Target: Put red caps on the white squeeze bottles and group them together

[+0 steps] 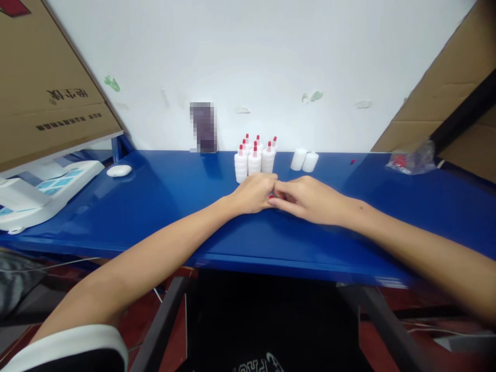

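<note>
My left hand [253, 192] and my right hand [306, 199] meet above the blue table, knuckles towards the camera. A small red cap [271, 197] shows between them, at the tip of my right thumb. My right fingers are pinched together on it. My left fingers are curled closed, and whatever lies inside them is hidden. Just behind my left hand stands a cluster of several white squeeze bottles [254, 161] with red-tipped nozzles. Two white bottles without nozzles [304, 160] are farther back to the right, one of them leaning slightly.
On the blue table [155, 206], a clear bag with red pieces [413, 159] sits far right, near a loose red cap [353, 161]. A white earbud case [119, 170] and a white device [50, 191] are at left. A phone [205, 129] leans against the wall.
</note>
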Motion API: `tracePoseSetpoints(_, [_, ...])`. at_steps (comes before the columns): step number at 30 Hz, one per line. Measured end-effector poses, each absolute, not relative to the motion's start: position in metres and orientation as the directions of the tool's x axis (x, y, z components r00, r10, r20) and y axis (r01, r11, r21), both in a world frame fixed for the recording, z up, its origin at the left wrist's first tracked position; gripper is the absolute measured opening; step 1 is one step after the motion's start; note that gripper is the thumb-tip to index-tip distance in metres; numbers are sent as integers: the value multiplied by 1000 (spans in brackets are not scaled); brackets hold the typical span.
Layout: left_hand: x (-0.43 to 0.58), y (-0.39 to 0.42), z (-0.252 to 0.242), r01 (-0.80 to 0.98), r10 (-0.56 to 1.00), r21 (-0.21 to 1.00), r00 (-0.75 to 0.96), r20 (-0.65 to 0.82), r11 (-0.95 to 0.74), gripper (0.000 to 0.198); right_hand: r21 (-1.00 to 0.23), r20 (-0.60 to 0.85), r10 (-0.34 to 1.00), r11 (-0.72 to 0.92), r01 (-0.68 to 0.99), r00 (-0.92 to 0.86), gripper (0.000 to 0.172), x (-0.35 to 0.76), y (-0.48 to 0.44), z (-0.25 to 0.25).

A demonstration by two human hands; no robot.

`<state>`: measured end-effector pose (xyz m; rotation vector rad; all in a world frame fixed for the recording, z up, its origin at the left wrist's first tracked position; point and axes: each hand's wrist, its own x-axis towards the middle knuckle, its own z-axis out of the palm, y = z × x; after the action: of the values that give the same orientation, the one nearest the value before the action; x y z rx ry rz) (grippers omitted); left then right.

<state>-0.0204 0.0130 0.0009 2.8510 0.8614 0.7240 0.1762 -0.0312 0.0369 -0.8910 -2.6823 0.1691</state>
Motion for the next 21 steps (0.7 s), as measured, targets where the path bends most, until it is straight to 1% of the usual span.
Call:
tracePoseSetpoints(2, [-20, 13, 1, 507, 542, 203, 725, 424, -838, 29, -189, 245, 609, 793, 578, -755, 24, 177, -31, 37])
tracePoseSetpoints(5, [-22, 11, 3, 514, 553, 223, 686, 472, -828, 18, -178, 310, 616, 786, 592, -724, 17, 181, -28, 38])
tracePoseSetpoints(8, [-25, 10, 4, 522, 561, 234, 653, 510, -820, 20, -206, 378, 633, 769, 605, -676, 17, 186, -24, 38])
tracePoseSetpoints(10, [-27, 11, 4, 520, 568, 253, 643, 513, -816, 21, -220, 388, 640, 763, 608, -663, 17, 189, -21, 38])
tracePoseSetpoints(12, [-27, 11, 4, 512, 573, 268, 656, 491, -816, 18, -202, 382, 639, 763, 614, -668, 19, 191, -20, 36])
tracePoseSetpoints(15, [-27, 11, 3, 497, 567, 274, 692, 447, -823, 14, -142, 359, 616, 779, 611, -701, 27, 192, -20, 32])
tracePoseSetpoints(18, [-27, 10, 3, 452, 536, 290, 726, 430, -844, 12, -117, 329, 562, 822, 557, -759, 32, 193, -19, 31])
tracePoseSetpoints(21, [-27, 9, 5, 406, 499, 292, 742, 447, -866, 12, -109, 320, 515, 854, 509, -795, 32, 194, -17, 32])
